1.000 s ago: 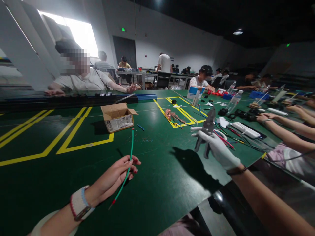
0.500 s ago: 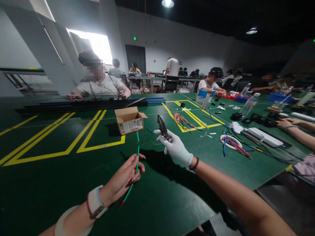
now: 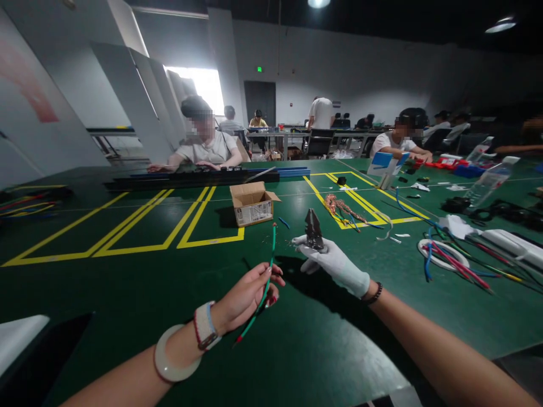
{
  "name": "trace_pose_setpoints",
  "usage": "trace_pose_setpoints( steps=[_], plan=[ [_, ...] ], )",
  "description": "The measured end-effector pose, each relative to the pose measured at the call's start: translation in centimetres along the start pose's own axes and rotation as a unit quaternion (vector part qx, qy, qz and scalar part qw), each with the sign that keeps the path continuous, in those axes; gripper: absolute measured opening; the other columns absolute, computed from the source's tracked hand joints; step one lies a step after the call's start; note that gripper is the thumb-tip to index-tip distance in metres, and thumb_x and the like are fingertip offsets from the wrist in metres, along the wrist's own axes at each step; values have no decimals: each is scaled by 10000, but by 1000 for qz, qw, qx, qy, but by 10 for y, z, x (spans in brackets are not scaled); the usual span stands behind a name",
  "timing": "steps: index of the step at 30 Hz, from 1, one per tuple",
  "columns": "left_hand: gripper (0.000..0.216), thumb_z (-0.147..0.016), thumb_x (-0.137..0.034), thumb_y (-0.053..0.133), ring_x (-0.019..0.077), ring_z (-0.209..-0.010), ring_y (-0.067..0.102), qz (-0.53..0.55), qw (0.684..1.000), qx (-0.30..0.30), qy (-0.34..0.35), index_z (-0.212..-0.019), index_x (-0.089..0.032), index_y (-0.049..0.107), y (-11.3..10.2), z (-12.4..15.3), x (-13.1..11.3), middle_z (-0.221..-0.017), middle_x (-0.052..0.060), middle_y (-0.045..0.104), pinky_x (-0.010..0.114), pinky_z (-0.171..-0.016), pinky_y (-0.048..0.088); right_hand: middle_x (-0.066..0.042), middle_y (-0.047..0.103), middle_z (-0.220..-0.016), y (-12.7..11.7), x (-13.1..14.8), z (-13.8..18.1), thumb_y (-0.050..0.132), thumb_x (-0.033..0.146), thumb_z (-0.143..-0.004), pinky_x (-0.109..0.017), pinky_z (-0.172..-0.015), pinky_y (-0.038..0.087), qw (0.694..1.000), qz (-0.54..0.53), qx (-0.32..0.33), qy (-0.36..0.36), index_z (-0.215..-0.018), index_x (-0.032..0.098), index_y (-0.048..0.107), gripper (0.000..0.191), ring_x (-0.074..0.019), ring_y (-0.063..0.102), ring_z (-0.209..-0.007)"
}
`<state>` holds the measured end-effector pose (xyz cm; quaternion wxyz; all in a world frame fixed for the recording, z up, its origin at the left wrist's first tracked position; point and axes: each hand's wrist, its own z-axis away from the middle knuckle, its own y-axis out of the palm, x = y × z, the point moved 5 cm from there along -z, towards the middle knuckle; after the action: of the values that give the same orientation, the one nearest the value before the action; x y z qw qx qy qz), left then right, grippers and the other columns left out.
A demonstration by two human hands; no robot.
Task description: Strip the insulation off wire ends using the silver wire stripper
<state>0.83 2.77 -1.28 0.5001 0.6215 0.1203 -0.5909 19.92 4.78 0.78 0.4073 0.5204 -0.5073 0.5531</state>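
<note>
Between the thumb and fingers of my left hand is a short green wire, held slanting upward. Its upper end shows bare copper, and a red tip marks its lower end. My right hand wears a white glove and is closed around a pair of pliers whose jaws point up. The handles are hidden in the glove. A gap separates the pliers from the wire. Beyond the wire stands an opened cardboard box, with a short blue wire offcut at its right.
Stripped copper strands lie inside yellow tape lines. To the right are a white coil with red and blue wires, a white power strip and a water bottle. Co-workers sit across the green table.
The view has swung left, so things appear farther right. The pliers now point more upright, and the green wire's bare upper end shows clear of the box.
</note>
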Motion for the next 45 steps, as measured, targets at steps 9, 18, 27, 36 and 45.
trace_pose_setpoints(
  steps=[9,18,27,36,45],
  plan=[
    [195,-899,-296,595,114,-603,594,3,999,45,8,-1001,-141,536,2,-2,2,-804,49,644,224,-569,436,-44,594,-1235,-31,19,6,499,182,-839,-365,-922,505,926,291,-135,-201,-1255,273,525,427,-194,625,-1028],
    [213,-886,-306,615,134,-612,645,-23,996,83,-4,-990,-143,526,9,3,1,-801,50,663,225,-561,458,-71,529,-1323,-33,26,14,481,72,-766,-359,-949,492,862,421,-158,-232,-1361,250,423,623,-206,570,-1124],
    [210,-891,-325,608,151,-648,673,-21,994,102,-17,-975,-152,522,11,6,1,-790,53,674,226,-582,475,-87,556,-1263,-41,35,16,475,27,-710,-356,-883,521,848,428,-231,-209,-1339,239,447,665,-221,588,-1078],
    [183,-903,-310,593,158,-636,684,0,990,139,-26,-967,-148,538,14,7,5,-794,61,687,241,-582,514,-84,560,-1221,-41,38,19,502,41,-707,-359,-854,529,836,442,-238,-222,-1355,258,431,687,-221,610,-1012],
    [207,-890,-325,613,154,-629,688,5,986,161,-35,-973,-142,560,13,8,8,-805,68,695,235,-560,542,-80,548,-1235,-38,43,23,500,43,-705,-325,-831,528,833,445,-225,-239,-1368,259,414,703,-209,605,-1010]
  ],
)
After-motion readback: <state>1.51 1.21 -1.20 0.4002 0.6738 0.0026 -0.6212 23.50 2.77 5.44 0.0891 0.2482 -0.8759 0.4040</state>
